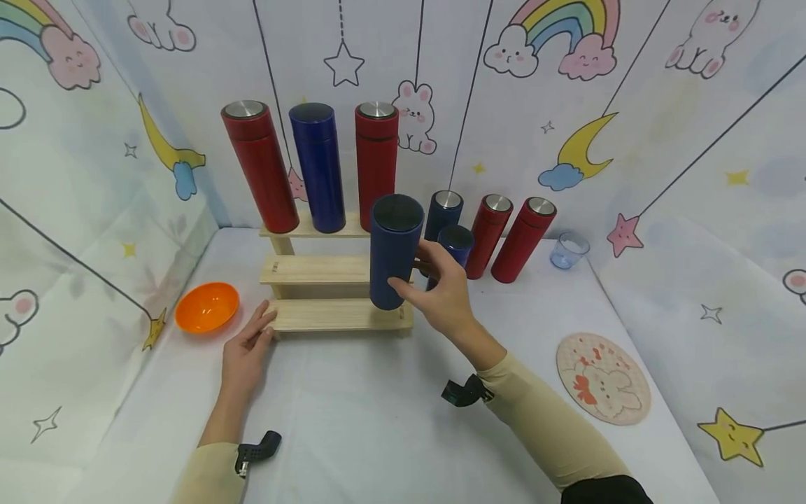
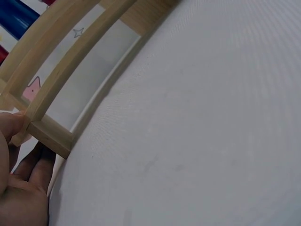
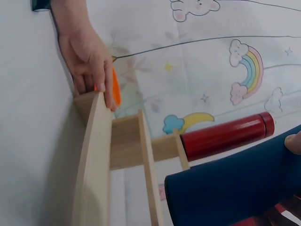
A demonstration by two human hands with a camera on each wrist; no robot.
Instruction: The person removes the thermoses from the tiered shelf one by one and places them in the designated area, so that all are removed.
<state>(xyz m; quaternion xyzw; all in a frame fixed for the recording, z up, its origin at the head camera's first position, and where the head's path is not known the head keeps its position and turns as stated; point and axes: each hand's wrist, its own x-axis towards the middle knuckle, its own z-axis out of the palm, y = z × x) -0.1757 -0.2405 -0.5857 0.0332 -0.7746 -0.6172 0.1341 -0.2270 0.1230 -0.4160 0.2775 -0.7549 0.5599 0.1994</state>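
My right hand (image 1: pixel 445 290) grips a dark blue thermos (image 1: pixel 393 255), thumb on its near side. The thermos stands nearly upright in front of the right end of a three-step wooden rack (image 1: pixel 334 316); in the right wrist view its lower end is apart from the boards. My left hand (image 1: pixel 244 353) holds the rack's left front corner, with the thumb and fingers around the wood in the left wrist view. On the top step stand a red thermos (image 1: pixel 261 168), a blue thermos (image 1: pixel 320 168) and another red thermos (image 1: pixel 376 161).
Behind my right hand stand a blue thermos with a steel lid (image 1: pixel 444 210), another blue thermos (image 1: pixel 456 241) and two red thermoses (image 1: pixel 488 238) (image 1: pixel 524 240). An orange bowl (image 1: pixel 206 308) sits left, a clear cup (image 1: pixel 569 250) back right, a round bunny mat (image 1: pixel 603 379) right.
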